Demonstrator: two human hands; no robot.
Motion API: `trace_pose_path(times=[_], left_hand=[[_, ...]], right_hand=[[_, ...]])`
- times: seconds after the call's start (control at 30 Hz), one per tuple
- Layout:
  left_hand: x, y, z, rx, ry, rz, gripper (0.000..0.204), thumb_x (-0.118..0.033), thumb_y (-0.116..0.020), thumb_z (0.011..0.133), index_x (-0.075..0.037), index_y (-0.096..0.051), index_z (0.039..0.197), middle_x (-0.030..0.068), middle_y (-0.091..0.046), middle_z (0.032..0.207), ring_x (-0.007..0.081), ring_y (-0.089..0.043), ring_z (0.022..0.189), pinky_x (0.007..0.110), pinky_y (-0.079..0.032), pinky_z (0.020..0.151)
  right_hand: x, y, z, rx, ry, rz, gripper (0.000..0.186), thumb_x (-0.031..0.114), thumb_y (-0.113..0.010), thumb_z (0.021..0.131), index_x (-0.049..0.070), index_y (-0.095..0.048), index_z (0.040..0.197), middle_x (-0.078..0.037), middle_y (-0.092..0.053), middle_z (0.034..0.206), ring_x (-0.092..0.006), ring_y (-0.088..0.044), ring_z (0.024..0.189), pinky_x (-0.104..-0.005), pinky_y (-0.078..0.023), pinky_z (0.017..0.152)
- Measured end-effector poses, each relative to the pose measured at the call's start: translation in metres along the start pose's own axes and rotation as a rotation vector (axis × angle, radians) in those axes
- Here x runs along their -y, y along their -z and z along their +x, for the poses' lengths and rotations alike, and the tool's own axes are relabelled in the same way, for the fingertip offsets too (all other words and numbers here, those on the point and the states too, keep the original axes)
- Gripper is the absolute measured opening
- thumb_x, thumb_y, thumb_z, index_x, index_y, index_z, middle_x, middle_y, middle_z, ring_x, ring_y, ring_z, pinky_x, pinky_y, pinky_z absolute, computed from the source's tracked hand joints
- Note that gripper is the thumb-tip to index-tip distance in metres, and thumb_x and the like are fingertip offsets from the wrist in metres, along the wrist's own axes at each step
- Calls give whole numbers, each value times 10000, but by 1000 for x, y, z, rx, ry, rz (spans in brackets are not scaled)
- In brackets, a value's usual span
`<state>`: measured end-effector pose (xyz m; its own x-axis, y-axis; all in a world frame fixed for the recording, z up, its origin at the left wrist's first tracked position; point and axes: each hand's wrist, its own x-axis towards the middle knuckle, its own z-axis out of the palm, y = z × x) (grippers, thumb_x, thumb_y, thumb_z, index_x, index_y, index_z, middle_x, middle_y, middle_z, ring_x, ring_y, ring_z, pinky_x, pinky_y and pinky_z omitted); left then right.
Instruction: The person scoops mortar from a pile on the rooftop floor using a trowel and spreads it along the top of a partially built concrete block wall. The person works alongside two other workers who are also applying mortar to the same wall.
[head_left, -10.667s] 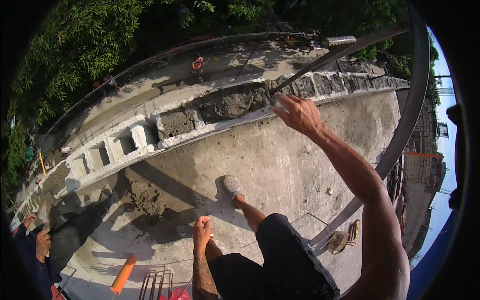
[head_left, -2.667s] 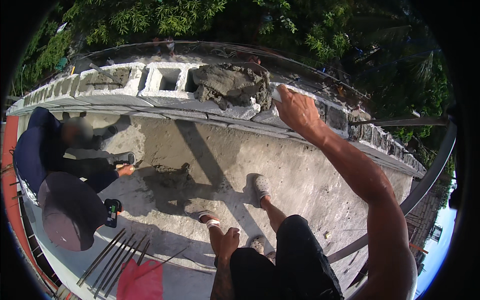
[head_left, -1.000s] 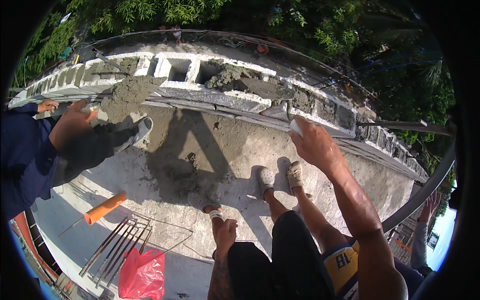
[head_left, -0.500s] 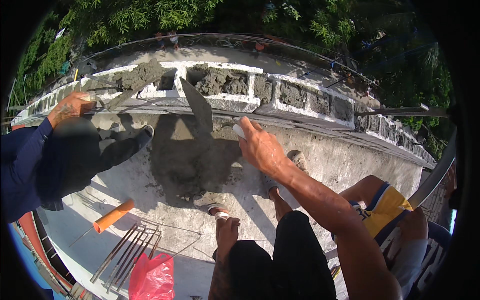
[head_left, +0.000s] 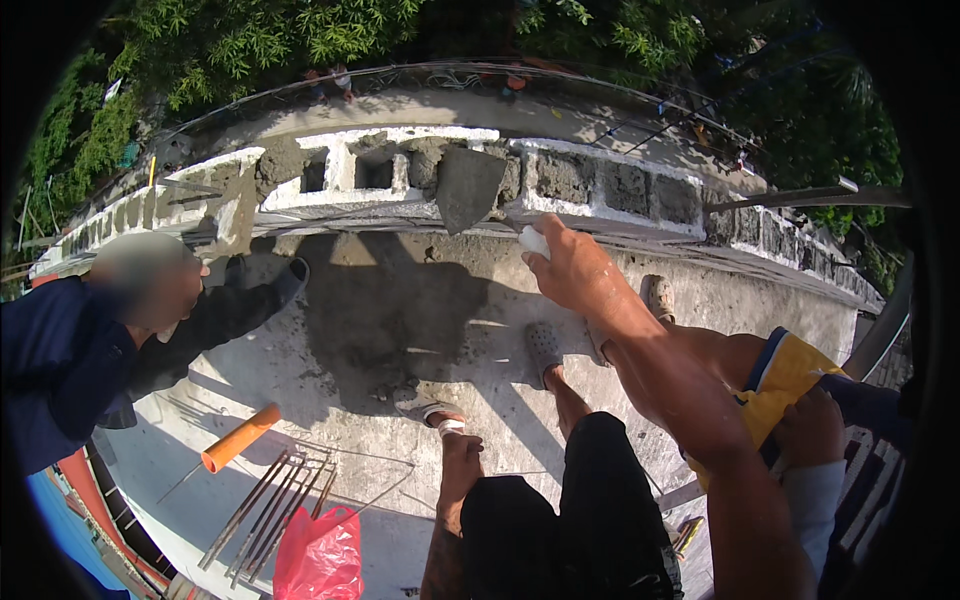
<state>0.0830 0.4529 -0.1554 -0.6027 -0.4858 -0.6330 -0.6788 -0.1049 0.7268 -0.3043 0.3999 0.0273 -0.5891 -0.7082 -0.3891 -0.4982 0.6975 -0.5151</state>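
Note:
My right hand (head_left: 580, 262) is closed round the pale handle of a trowel (head_left: 470, 190). Its broad grey blade lies across the top and near face of the hollow-block wall (head_left: 345, 197), beside wet mortar (head_left: 425, 160) in the block cells. Just left of the blade, two cells show dark openings. Low in the picture, my left hand (head_left: 460, 465) hangs near my left knee with curled fingers; I see nothing in it. Grey wet mortar (head_left: 390, 310) covers part of the floor below the wall.
A person in dark blue (head_left: 60, 340) leans in at the left; another in yellow shorts (head_left: 790, 385) is close at my right. An orange pipe (head_left: 240, 438), several metal rods (head_left: 265, 510) and a red plastic bag (head_left: 320, 555) lie lower left. Wires and trees are beyond the wall.
My right hand and the trowel have moved right, and the blade has swung from pointing up-left to lying across the wall. The person at left has leaned in; their hand no longer shows at the wall.

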Motion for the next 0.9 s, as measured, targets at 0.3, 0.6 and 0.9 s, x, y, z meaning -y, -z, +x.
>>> trace_pose_path(times=[0.3,0.6,0.9], left_hand=[[-12,-21,1,58,103,52,189,-43,-469,898,-38,-593,1040,160,-684,901,280,-680,868,350,-526,777],[-7,-9,-7,91,66,-27,164,-4,-528,884,-11,-559,1045,184,-674,943,306,-671,898,349,-524,741],[9,8,-12,31,54,-71,197,10,-530,875,-22,-547,1068,182,-671,965,304,-669,913,349,-522,747]], right_hand=[[-6,2,-9,9,5,63,392,250,-532,910,-66,-504,1140,-293,-642,844,-455,-635,828,-502,-501,738],[35,-93,-26,-57,-295,1192,247,304,-446,1000,62,-432,950,-10,-468,633,-79,-456,429,-256,-381,359],[139,-192,68,-405,-525,1253,347,329,-378,1006,-17,-388,990,-162,-531,645,-247,-546,410,-364,-438,381]])
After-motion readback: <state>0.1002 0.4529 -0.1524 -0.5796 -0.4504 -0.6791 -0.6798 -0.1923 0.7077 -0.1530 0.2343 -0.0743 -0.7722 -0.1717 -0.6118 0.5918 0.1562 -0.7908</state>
